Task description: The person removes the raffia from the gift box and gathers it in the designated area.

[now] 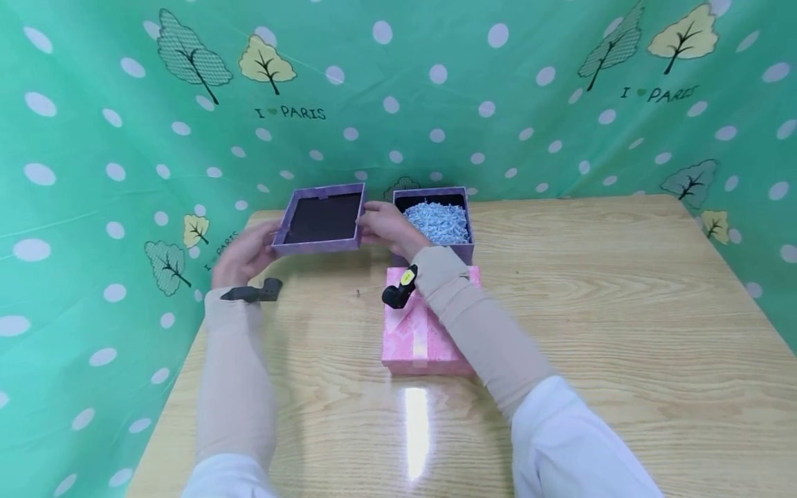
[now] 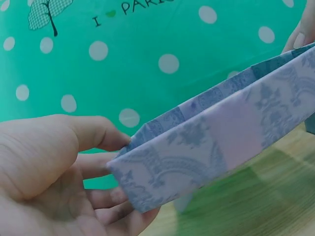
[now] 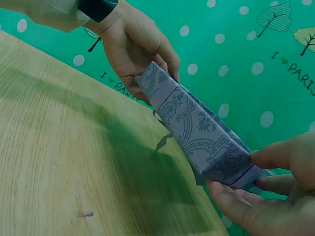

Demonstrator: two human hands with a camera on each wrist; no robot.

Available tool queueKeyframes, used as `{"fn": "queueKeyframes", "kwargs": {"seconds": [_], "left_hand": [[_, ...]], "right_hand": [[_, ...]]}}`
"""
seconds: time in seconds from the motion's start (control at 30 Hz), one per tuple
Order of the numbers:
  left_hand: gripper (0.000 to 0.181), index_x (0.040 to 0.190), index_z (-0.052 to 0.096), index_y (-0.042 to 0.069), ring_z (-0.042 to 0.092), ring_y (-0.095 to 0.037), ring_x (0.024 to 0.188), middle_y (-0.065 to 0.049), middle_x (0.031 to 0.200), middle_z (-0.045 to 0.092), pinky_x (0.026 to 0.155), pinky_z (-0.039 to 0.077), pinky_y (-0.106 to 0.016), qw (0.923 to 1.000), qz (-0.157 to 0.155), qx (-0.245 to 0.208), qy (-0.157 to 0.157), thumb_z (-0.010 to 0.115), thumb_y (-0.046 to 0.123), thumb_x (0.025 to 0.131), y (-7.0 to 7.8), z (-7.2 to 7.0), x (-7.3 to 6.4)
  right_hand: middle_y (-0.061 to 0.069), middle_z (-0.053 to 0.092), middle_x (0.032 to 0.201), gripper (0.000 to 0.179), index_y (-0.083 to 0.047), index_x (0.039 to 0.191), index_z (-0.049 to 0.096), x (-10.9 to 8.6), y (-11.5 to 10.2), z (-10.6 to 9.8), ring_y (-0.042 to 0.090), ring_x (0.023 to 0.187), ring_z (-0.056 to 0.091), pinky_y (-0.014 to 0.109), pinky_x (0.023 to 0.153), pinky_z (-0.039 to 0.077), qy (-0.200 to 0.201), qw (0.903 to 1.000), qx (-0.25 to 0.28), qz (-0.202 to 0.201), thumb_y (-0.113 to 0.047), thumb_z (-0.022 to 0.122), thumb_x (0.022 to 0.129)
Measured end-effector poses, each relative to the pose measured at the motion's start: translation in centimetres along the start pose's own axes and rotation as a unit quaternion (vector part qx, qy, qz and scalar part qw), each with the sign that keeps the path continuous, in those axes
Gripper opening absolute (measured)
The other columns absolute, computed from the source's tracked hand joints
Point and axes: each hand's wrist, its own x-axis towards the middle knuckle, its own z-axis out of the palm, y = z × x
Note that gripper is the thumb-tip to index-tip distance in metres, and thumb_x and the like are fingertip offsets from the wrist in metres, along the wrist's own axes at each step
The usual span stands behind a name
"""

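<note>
A purple patterned box lid [image 1: 317, 247] is held above the table, its dark inside facing up. My left hand [image 1: 243, 252] pinches its left corner, thumb on the rim and fingers below, as the left wrist view shows. On the opposite side my right hand [image 3: 280, 191] pinches the lid's edge between thumb and fingers. Dark ribbon ends [image 3: 164, 141] hang under the lid in the right wrist view. To its right stands a purple box [image 1: 470, 214] filled with pale blue shredded paper [image 1: 436, 223].
A pink gift box [image 1: 405, 346] with a pale ribbon bow lies in front of the purple box, partly hidden under my right forearm. A tiny scrap [image 1: 358, 293] lies on the wooden table [image 1: 623, 311]. A green dotted cloth [image 1: 411, 90] hangs behind and at the sides.
</note>
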Motion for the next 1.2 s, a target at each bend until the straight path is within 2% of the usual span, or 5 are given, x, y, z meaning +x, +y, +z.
{"fn": "queueKeyframes", "kwargs": {"seconds": [0.2, 0.43, 0.7, 0.9, 1.2], "left_hand": [[0.039, 0.135, 0.047, 0.003, 0.058, -0.009, 0.086, 0.001, 0.106, 0.062, 0.072, 0.047, -0.018, 0.9982, -0.024, 0.008, 0.053, 0.050, 0.019, 0.100, -0.7, -0.4, -0.4], [0.046, 0.145, 0.035, 0.002, 0.057, -0.007, 0.092, 0.002, 0.108, 0.060, 0.079, 0.049, -0.018, 0.9980, -0.036, -0.015, 0.050, 0.045, 0.015, 0.102, -1.7, -1.0, -0.3], [0.049, 0.151, 0.021, 0.002, 0.049, -0.009, 0.110, -0.004, 0.129, 0.048, 0.082, 0.048, -0.014, 0.9935, -0.063, 0.057, 0.076, 0.032, 0.014, 0.105, -2.6, -0.4, 0.5], [0.050, 0.153, 0.014, 0.005, 0.033, -0.018, 0.136, -0.012, 0.158, 0.018, 0.111, 0.036, -0.025, 0.9905, -0.083, 0.085, 0.068, 0.024, 0.011, 0.104, -3.0, 0.0, 0.9], [0.053, 0.153, 0.004, 0.008, 0.019, -0.024, 0.146, -0.011, 0.161, 0.006, 0.120, 0.019, -0.035, 0.9886, -0.089, 0.097, 0.073, 0.021, 0.006, 0.103, -3.0, 0.6, 1.1]], "right_hand": [[0.022, 0.051, 0.133, 0.059, -0.003, 0.149, 0.027, 0.8, 0.8, 1.6, 0.032, 0.114, 0.057, 0.038, 0.099, 0.050, 0.005, 0.9996, -0.021, 0.017, 0.004, 0.048, 0.095], [0.022, 0.060, 0.115, 0.047, 0.007, 0.134, 0.044, 2.8, 2.7, 2.7, 0.032, 0.101, 0.064, 0.035, 0.084, 0.057, 0.036, 0.9992, 0.006, 0.019, 0.013, 0.041, 0.087], [0.023, 0.052, 0.129, 0.040, 0.005, 0.135, 0.043, 2.3, 3.2, 3.1, 0.031, 0.105, 0.058, 0.039, 0.091, 0.053, 0.059, 0.9970, -0.009, 0.050, 0.005, 0.031, 0.096], [0.018, 0.054, 0.098, 0.032, 0.008, 0.120, 0.049, 5.3, 5.2, 2.9, 0.021, 0.066, 0.051, 0.032, 0.058, 0.050, 0.099, 0.9904, -0.085, 0.045, 0.000, 0.033, 0.094], [0.014, 0.050, 0.130, 0.042, 0.003, 0.139, 0.041, 4.2, 4.1, 3.2, 0.025, 0.098, 0.056, 0.032, 0.073, 0.054, 0.111, 0.9840, -0.122, 0.066, -0.005, 0.035, 0.099]]}}
